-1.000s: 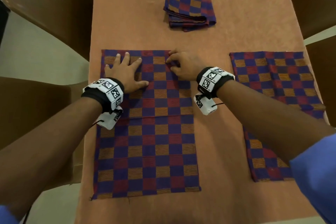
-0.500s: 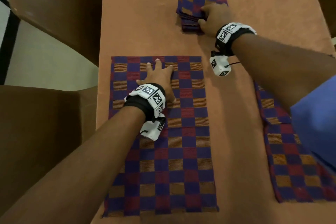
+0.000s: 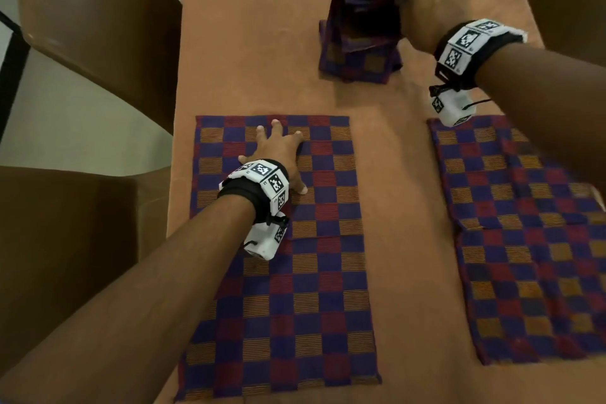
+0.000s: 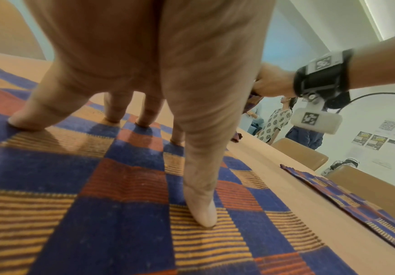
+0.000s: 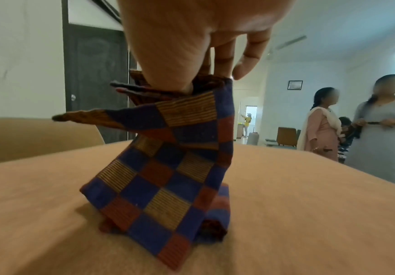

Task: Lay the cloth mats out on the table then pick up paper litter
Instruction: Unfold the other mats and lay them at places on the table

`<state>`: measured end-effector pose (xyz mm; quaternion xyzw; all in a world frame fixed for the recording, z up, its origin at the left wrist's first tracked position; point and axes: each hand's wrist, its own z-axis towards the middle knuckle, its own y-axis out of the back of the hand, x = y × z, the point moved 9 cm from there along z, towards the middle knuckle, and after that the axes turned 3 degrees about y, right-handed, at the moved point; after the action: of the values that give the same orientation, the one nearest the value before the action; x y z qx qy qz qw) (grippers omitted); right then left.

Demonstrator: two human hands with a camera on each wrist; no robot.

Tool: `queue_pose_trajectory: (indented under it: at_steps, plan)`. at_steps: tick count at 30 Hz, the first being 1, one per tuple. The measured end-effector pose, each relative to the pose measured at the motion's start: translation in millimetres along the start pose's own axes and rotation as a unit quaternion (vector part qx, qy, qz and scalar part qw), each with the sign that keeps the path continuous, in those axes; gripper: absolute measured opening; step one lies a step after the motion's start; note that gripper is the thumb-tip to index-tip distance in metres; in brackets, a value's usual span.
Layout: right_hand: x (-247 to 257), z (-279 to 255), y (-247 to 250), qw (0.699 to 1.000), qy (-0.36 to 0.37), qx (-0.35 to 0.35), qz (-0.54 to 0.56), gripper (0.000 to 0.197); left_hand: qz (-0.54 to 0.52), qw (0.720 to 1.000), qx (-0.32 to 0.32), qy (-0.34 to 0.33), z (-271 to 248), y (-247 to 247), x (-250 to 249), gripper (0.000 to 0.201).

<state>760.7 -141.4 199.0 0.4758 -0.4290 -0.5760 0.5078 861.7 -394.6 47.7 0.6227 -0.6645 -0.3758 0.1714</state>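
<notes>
Two checked blue, red and orange cloth mats lie flat on the table: one in the middle [image 3: 321,289] and one at the right [image 3: 531,256]. My left hand [image 3: 278,147] presses flat on the middle mat [image 4: 125,204], fingers spread. At the far side my right hand [image 3: 423,0] pinches the top edge of a folded mat [image 3: 364,20] and holds it lifted, its lower part hanging down onto the folded pile [image 3: 357,62]. The right wrist view shows the lifted mat [image 5: 168,167] draped from my fingers [image 5: 224,55]. No paper litter is in view.
The table [image 3: 246,43] is covered with an orange-tan cloth. Brown chairs stand at the left [image 3: 98,16] and at the right [image 3: 570,16]. People [image 5: 321,121] stand in the room beyond the table's far end.
My right hand left the middle mat, reached the folded pile at the far side and has now lifted its top mat. My left hand has stayed pressed on the middle mat.
</notes>
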Motion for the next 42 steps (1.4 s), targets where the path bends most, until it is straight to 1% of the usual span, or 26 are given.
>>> queue_pose_trajectory:
  at_steps: [3,5,6,8,9,10,12,14,17,18,19,21,23,24,25,29,30,32,33,34,35,36,37,38,40,42]
  plan:
    - [-9.1,-31.8,29.2,0.998,0.011,0.013,0.062,0.039,0.006,1.0,-0.001,0.004,-4.2,2.9,-0.5,0.109]
    - [-15.1,-61.4,47.8,0.995,0.005,0.002,0.102,0.037,-0.005,0.999,-0.035,0.005,-8.8,6.9,-1.2,0.105]
    - [-18.9,-77.4,54.5,0.993,0.0,-0.007,0.119,0.036,-0.041,0.997,-0.07,-0.001,-14.7,9.1,-2.7,0.1]
    - [-29.7,-111.2,67.8,0.989,-0.01,-0.03,0.142,0.035,-0.159,0.977,-0.138,-0.04,-32.0,13.6,-16.0,0.095]
    - [-36.0,-130.4,74.0,0.987,-0.015,-0.042,0.153,0.034,-0.21,0.964,-0.145,-0.068,-44.0,10.6,-27.9,0.095]
    - [-40.3,-146.9,77.9,0.984,-0.023,-0.052,0.167,0.033,-0.252,0.953,-0.139,-0.089,-55.3,6.2,-38.4,0.096]
    - [-53.6,-180.4,87.8,0.974,-0.046,-0.078,0.208,0.029,-0.331,0.932,-0.092,-0.12,-75.6,-8.5,-70.5,0.099]
    - [-62.7,-212.6,94.5,0.96,-0.061,-0.096,0.255,0.024,-0.434,0.89,-0.026,-0.135,-93.4,-25.6,-108.4,0.099]
    - [-75.3,-256.2,110.7,0.939,-0.078,-0.126,0.311,0.022,-0.561,0.817,0.058,-0.124,-117.4,-47.1,-169.9,0.072]
    - [-80.6,-269.1,117.2,0.935,-0.077,-0.138,0.319,0.021,-0.594,0.791,0.08,-0.122,-125.4,-51.6,-189.7,0.07]
    - [-90.7,-286.5,125.9,0.931,-0.074,-0.152,0.322,0.021,-0.608,0.781,0.082,-0.121,-135.2,-56.2,-212.0,0.068]
    - [-108.2,-314.6,140.7,0.929,-0.056,-0.17,0.325,0.021,-0.606,0.783,0.04,-0.135,-150.8,-56.6,-244.0,0.053]
    - [-140.0,-348.3,153.3,0.929,-0.035,-0.175,0.324,0.021,-0.597,0.787,0.0,-0.156,-168.2,-60.9,-283.7,0.022]
    - [-164.0,-369.9,156.7,0.93,-0.034,-0.171,0.324,0.021,-0.594,0.787,-0.003,-0.166,-176.7,-69.2,-308.4,0.009]
    - [-182.9,-386.8,157.4,0.93,-0.032,-0.162,0.328,0.021,-0.595,0.785,-0.002,-0.175,-182.9,-75.7,-327.2,0.007]
    - [-278.6,-484.0,147.2,0.924,-0.049,-0.117,0.361,0.024,-0.584,0.785,0.02,-0.203,-209.8,-127.6,-426.8,0.031]
    - [-295.7,-506.2,139.9,0.921,-0.054,-0.101,0.372,0.027,-0.587,0.78,0.028,-0.217,-218.5,-138.2,-451.7,0.033]
    - [-334.2,-553.9,121.9,0.914,-0.043,-0.053,0.401,0.034,-0.604,0.759,0.032,-0.241,-236.6,-162.7,-512.9,0.026]
    - [-345.1,-572.5,109.2,0.902,-0.036,-0.013,0.431,0.039,-0.608,0.754,0.027,-0.248,-245.0,-173.6,-537.5,0.023]
    - [-363.7,-594.9,95.8,0.877,-0.048,0.026,0.478,0.043,-0.601,0.756,0.021,-0.258,-251.9,-187.7,-570.0,0.021]
    - [-376.6,-609.2,84.9,0.839,-0.068,0.058,0.537,0.045,-0.587,0.76,0.016,-0.277,-258.4,-197.1,-596.8,0.019]
    - [-392.7,-624.9,78.4,0.784,-0.096,0.064,0.61,0.044,-0.566,0.771,0.013,-0.292,-263.2,-212.0,-624.6,0.02]
    - [-401.0,-629.9,76.0,0.737,-0.127,0.038,0.662,0.043,-0.541,0.783,0.01,-0.307,-266.3,-220.8,-639.2,0.021]
    - [-420.0,-639.7,74.4,0.707,-0.166,0.003,0.687,0.044,-0.503,0.801,0.01,-0.323,-270.4,-235.1,-661.6,0.023]
    - [-461.7,-660.1,69.2,0.703,-0.251,-0.045,0.664,0.059,-0.423,0.832,0.005,-0.358,-275.8,-263.9,-704.8,0.024]
    - [-499.9,-679.0,59.2,0.72,-0.308,-0.066,0.618,0.066,-0.356,0.852,0.018,-0.382,-277.1,-292.7,-742.6,0.026]
